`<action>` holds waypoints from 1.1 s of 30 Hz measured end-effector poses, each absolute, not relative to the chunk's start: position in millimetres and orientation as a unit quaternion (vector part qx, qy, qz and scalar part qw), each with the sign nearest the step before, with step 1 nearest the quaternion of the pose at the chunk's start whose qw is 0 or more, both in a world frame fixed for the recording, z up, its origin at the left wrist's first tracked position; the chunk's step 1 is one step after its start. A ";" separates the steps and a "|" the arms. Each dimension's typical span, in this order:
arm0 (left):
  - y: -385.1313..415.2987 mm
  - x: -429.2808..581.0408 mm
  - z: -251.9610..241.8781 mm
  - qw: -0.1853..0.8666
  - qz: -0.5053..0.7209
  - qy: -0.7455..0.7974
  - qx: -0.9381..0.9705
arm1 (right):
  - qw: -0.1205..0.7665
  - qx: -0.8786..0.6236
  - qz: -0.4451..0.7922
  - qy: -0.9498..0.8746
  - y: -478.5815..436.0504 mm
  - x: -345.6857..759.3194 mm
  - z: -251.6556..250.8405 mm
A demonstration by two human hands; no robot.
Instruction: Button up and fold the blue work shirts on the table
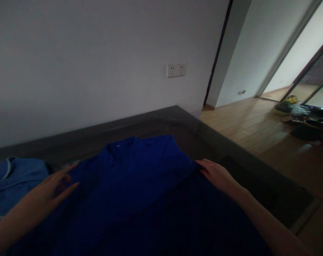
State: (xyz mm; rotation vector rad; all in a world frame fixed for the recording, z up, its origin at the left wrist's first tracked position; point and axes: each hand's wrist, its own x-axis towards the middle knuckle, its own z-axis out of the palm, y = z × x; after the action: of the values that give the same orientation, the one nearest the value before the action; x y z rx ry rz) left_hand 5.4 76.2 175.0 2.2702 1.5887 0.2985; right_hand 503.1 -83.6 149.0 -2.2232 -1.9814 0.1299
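A dark blue collared shirt [140, 177] lies spread over the dark table, its collar toward the wall and a small pale label inside the neck. At the shirt's left shoulder edge is my left hand [53, 186], its thumb and fingers apart; it looks slightly blurred and grips nothing that I can see. On the other side my right hand [216, 174] has its fingers closed on the shirt's right edge. Shadow hides much of the lower part of the shirt.
A lighter blue folded garment [20, 177] with pale piping lies at the left. The dark glossy table [177, 117] meets a white wall with two sockets [176, 70]. Beyond its right edge is a wooden floor [238, 117], with bags and other items [297, 110] farther off.
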 end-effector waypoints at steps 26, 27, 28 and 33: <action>174.0 408.4 111.7 0.125 0.119 0.475 0.863 | 0.220 -0.760 0.089 -0.605 -60.6 494.8 133.8; 172.0 408.8 110.7 0.123 0.126 0.478 0.861 | 0.216 -0.763 0.091 -0.603 -60.7 494.2 135.2; 170.6 409.5 110.0 0.124 0.131 0.481 0.858 | 0.210 -0.765 0.094 -0.601 -60.8 493.8 136.4; 181.3 416.3 110.0 0.156 0.132 0.513 0.834 | 0.190 -0.772 0.111 -0.596 -60.4 493.4 138.7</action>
State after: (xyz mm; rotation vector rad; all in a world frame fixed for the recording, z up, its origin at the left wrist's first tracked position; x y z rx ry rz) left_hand 416.3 181.3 110.0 2.3871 1.4674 0.3781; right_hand 493.4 -60.4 138.7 -2.1697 -1.6756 0.3126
